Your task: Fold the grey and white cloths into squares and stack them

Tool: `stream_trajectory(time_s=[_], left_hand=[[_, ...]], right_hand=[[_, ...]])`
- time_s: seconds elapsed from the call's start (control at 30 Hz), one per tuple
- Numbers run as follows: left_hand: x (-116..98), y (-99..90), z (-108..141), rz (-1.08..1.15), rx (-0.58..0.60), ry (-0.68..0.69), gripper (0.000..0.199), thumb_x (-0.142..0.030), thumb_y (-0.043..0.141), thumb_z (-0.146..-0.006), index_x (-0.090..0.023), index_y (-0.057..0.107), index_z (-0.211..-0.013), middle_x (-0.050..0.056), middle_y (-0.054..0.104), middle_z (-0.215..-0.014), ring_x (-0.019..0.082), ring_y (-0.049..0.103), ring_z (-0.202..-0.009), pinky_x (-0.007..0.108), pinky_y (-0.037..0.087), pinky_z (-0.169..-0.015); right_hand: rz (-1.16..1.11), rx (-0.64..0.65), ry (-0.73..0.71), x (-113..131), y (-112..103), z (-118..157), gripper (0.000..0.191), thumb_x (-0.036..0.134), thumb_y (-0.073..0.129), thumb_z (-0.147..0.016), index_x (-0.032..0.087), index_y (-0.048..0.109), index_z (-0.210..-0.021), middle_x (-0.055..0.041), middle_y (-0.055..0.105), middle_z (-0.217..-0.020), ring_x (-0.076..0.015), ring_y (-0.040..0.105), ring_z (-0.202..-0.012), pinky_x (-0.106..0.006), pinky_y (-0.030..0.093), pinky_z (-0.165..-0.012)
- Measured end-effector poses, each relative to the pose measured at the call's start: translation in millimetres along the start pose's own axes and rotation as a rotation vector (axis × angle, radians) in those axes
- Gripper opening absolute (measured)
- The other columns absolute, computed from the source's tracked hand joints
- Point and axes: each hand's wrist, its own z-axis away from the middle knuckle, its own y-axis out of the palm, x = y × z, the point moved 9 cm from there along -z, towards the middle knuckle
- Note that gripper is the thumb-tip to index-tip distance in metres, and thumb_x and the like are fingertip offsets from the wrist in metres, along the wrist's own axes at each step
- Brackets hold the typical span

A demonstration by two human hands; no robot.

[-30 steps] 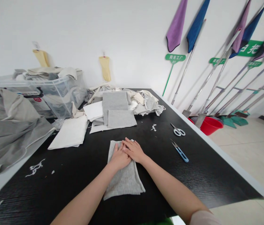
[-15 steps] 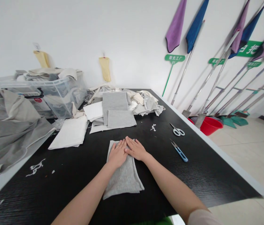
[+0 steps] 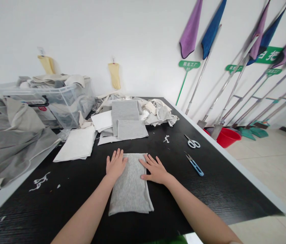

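A grey piece of fabric (image 3: 131, 189), laid out in a rough rectangle with layered edges at its right side, lies flat on the black table (image 3: 82, 200) before me. At its far left corner rests my left hand (image 3: 115, 165), palm down with the fingers stretched forward, partly on the fabric and partly past its edge. Across the far right edge lies my right hand (image 3: 155, 168), flat with fingers spread, the fingertips on the fabric. Neither hand grips anything.
Beyond the fabric are folded grey cloths (image 3: 132, 129), folded white cloths (image 3: 75, 144) and a heap of scraps (image 3: 161, 113). Scissors (image 3: 193, 142) and blue thread snips (image 3: 195, 164) lie right. A clear plastic box (image 3: 66, 101) and draped grey cloth (image 3: 18, 145) stand left.
My hands have parted from the middle of the fabric, the left sliding left and the right slightly right, to its two sides. The fabric looks flatter and a little wider at the far end.
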Motion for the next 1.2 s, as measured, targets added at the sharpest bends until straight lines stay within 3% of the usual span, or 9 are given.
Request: stream_trajectory(time_s=[0.2,0.3,0.43,0.5,0.6,0.77,0.93,1.07,1.2], left_hand=[[-10,-23.8,9,-0.018,-0.094,-0.004,0.046,-0.032,0.024,-0.080,-0.020,0.029,-0.124,0.010,0.022,-0.132,0.025,0.017,-0.120,0.049,0.017,-0.092],[-37,-53.3,26,0.025,-0.140,0.174,0.043,-0.025,0.032,-0.077,-0.023,0.036,-0.119,0.007,0.026,-0.131,0.022,0.020,-0.119,0.044,0.015,-0.095],[-88,-55.6,78,0.179,0.227,0.599,0.042,-0.034,0.038,-0.074,-0.028,0.040,-0.116,0.001,0.044,-0.119,0.016,0.039,-0.108,0.034,0.028,-0.091],[-98,-47.0,106,0.184,0.394,0.670,0.059,-0.042,0.048,-0.064,-0.028,0.034,-0.120,0.003,0.037,-0.125,0.021,0.036,-0.110,0.036,0.032,-0.088],[-93,-35.4,127,0.118,0.441,0.633,0.078,-0.032,0.056,-0.054,-0.025,0.025,-0.125,0.004,0.020,-0.134,0.026,0.024,-0.117,0.039,0.031,-0.088],[-85,-34.2,128,0.060,0.352,0.666,0.079,-0.001,0.040,-0.052,-0.026,0.022,-0.125,0.001,0.027,-0.129,0.019,0.029,-0.113,0.031,0.035,-0.086],[-79,-34.4,113,-0.026,0.276,0.512,0.068,0.002,0.035,-0.057,-0.024,0.032,-0.119,0.006,0.044,-0.110,0.020,0.041,-0.096,0.029,0.041,-0.070],[-74,-35.2,106,-0.003,0.180,0.427,0.045,-0.001,0.030,-0.066,-0.021,0.049,-0.102,0.005,0.050,-0.094,0.018,0.044,-0.089,0.027,0.038,-0.072],[-64,-36.1,103,0.038,0.159,0.351,0.040,-0.004,0.033,-0.066,-0.021,0.050,-0.098,0.004,0.050,-0.093,0.017,0.044,-0.089,0.025,0.037,-0.070]], right_hand=[[0.028,-0.089,0.118,-4,1,16,0.053,0.056,0.025,-0.075,0.039,0.015,-0.124,0.0007,0.005,-0.136,-0.0226,0.000,-0.123,-0.047,-0.001,-0.094],[0.044,-0.120,0.150,-1,0,14,0.053,0.056,0.026,-0.075,0.038,0.017,-0.124,-0.0012,0.008,-0.136,-0.0247,0.002,-0.123,-0.049,0.000,-0.093],[0.068,-0.131,0.162,0,1,11,0.055,0.056,0.024,-0.076,0.035,0.015,-0.126,-0.0024,0.008,-0.136,-0.0252,0.003,-0.123,-0.049,0.001,-0.093],[0.076,-0.147,0.156,-1,2,11,0.056,0.056,0.024,-0.075,0.034,0.014,-0.126,-0.0025,0.008,-0.136,-0.0251,0.003,-0.123,-0.049,0.001,-0.093],[0.079,-0.169,0.151,-3,3,10,0.057,0.057,0.025,-0.075,0.034,0.013,-0.126,-0.0029,0.010,-0.136,-0.0252,0.004,-0.123,-0.049,0.001,-0.093],[0.059,-0.146,0.160,-3,4,11,0.057,0.057,0.025,-0.075,0.034,0.014,-0.126,-0.0019,0.008,-0.136,-0.0247,0.003,-0.123,-0.049,0.000,-0.093],[0.049,-0.144,0.168,-3,2,12,0.057,0.057,0.025,-0.075,0.035,0.014,-0.126,-0.0012,0.008,-0.136,-0.0242,0.002,-0.123,-0.048,0.000,-0.094],[0.044,-0.154,0.160,-3,1,12,0.057,0.057,0.024,-0.075,0.035,0.014,-0.126,-0.0009,0.009,-0.136,-0.0239,0.002,-0.123,-0.048,0.000,-0.094],[0.033,-0.130,0.166,-3,2,12,0.057,0.057,0.024,-0.075,0.034,0.014,-0.126,-0.0004,0.007,-0.136,-0.0242,0.001,-0.123,-0.048,-0.001,-0.094]])
